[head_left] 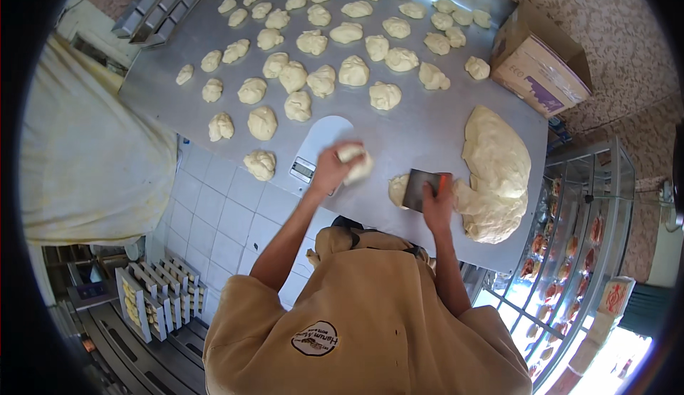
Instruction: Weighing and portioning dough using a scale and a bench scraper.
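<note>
My left hand [333, 169] is closed on a piece of dough [355, 165], slightly blurred, over the white kitchen scale [324, 136]. My right hand [437, 201] grips a dough scraper [417, 190] with a dark metal blade and an orange-red edge. The blade stands over a small lump of dough [397, 189], partly covering it. Just right of that hand lies a large mass of dough [496, 170], whose near left end reaches toward the scraper. Whether the small lump is still joined to it is hidden behind the hand and blade.
Many separate dough pieces [354, 71] spread over the steel table [406, 128]. A cardboard box [539, 64] stands at the far right, metal pans [158, 7] at the far left. A cloth cover [96, 146] hangs on the left; a rack with packaged goods [570, 252] stands right.
</note>
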Demonstrator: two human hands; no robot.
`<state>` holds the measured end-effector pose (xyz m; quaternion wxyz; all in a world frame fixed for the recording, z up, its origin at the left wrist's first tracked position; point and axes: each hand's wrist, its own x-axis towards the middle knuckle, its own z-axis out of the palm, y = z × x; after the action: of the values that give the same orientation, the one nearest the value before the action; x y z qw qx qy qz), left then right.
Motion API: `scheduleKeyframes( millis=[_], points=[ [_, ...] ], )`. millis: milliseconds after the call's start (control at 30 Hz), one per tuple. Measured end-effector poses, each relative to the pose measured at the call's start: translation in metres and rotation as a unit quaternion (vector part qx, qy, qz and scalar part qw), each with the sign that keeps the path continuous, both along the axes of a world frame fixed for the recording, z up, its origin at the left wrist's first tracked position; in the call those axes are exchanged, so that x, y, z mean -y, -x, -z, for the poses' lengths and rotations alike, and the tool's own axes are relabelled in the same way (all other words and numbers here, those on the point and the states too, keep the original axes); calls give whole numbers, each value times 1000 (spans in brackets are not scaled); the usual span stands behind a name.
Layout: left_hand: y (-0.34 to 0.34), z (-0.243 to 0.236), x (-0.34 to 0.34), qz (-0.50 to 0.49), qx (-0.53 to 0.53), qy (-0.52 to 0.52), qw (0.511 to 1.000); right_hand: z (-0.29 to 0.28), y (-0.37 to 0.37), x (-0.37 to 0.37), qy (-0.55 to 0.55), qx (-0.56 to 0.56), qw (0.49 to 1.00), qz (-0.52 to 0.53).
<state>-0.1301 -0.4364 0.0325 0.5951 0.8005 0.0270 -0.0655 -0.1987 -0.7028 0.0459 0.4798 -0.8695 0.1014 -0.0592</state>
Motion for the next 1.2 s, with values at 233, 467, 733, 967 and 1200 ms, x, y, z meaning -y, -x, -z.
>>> scheduleKeyframes(
  millis=[233, 467, 733, 967, 1200],
  points=[
    [65, 73, 42, 25, 112, -167, 979, 15, -13, -57, 59, -29, 992, -110],
    [69, 65, 47, 12, 114, -143, 983, 48, -18, -92, 134, -42, 986, -88],
    [42, 4, 30, -41, 156, -116, 980, 38, -39, -65, -10, -39, 999, -13],
    [2, 25, -10, -145, 73, -538, 827, 2, -22, -2, -46, 51, 997, 45],
    [47, 69, 20, 136, 131, -251, 949, -7, 0, 36, -53, 43, 991, 119]
  ],
)
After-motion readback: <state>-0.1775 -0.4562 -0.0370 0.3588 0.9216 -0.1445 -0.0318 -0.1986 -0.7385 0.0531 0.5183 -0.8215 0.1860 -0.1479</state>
